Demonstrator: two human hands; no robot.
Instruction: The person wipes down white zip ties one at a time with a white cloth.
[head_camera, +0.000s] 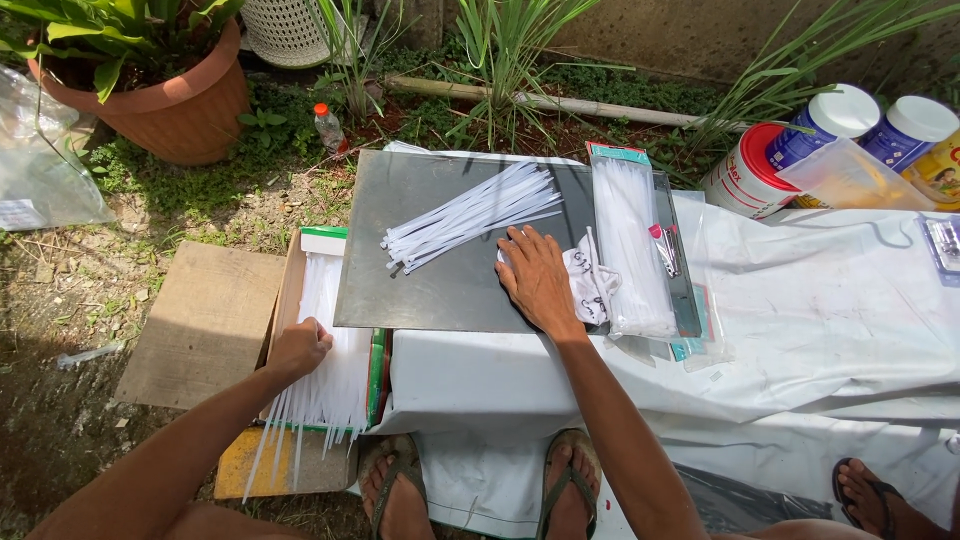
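The left hand (298, 347) is closing its grip around white cable ties (320, 395) lying directly beneath it in a cardboard box (290, 285). The right hand (535, 280) is resting flat, grip released, on a grey metal sheet (430, 270); a loose tie bundle (470, 215) is lying just beyond its fingertips.

Setting: outdoor yard or garden edge of a home, used as a makeshift work spot. Evidence: bare soil and patchy grass (70, 300); terracotta plant pot (180, 110) with leafy plant; tall grass-like plants (500, 40) against a concrete wall (680, 35); bamboo pole (560, 102) lying on the ground. Work surface: white sheet (820, 330) spread low, grey metal plate (440, 260) on it (flattened cardboard (200, 320) beside). Bright sunlight, hard shadows; sandalled feet (570, 495) below.
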